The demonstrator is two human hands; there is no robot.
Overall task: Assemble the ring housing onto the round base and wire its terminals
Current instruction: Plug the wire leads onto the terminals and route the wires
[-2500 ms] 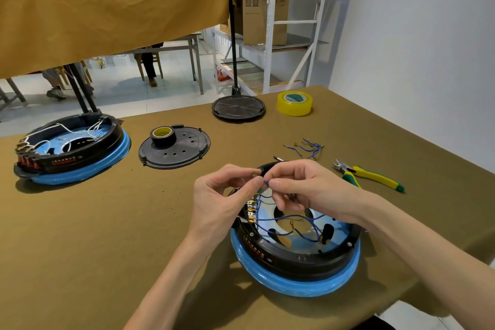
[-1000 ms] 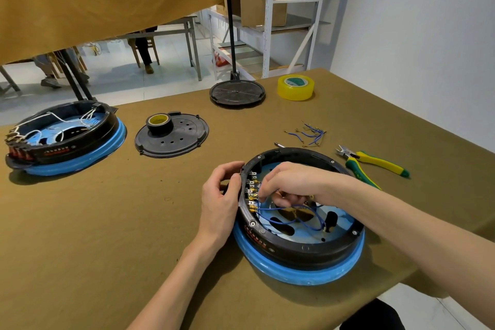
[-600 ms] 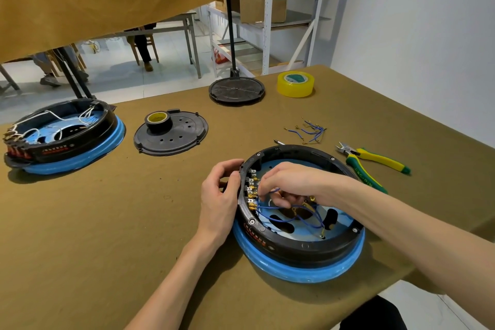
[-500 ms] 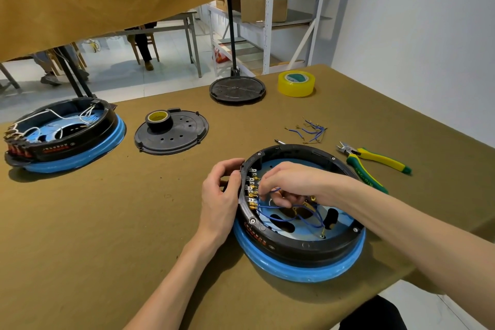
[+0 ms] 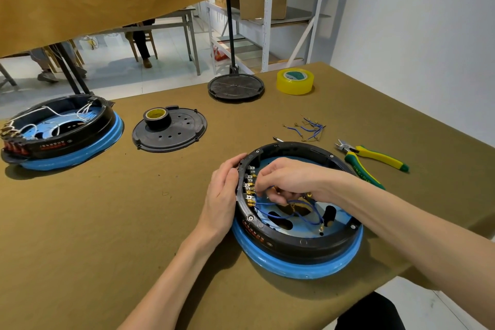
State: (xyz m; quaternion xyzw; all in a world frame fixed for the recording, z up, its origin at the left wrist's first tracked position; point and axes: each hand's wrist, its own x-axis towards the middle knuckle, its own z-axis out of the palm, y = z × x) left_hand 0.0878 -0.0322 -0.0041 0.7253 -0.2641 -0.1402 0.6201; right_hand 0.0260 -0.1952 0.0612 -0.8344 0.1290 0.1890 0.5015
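Single head-worn wide-angle view, looking forward and down from above near edge of table point(image 5: 80, 236). Both forearms enter from bottom; left hand point(image 5: 222, 193) and right hand point(image 5: 286, 179) close, right of centre. Far table edge, shelving point(image 5: 267, 8), room floor fill upper frame. Straight lines bow toward edges.

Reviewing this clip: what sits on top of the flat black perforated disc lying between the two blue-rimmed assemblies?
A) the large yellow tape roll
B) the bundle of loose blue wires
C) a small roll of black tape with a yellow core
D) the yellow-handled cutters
C: the small roll of black tape stands on the far part of the perforated disc; the cutters, loose blue wires and large yellow tape roll all lie on the table cloth elsewhere.
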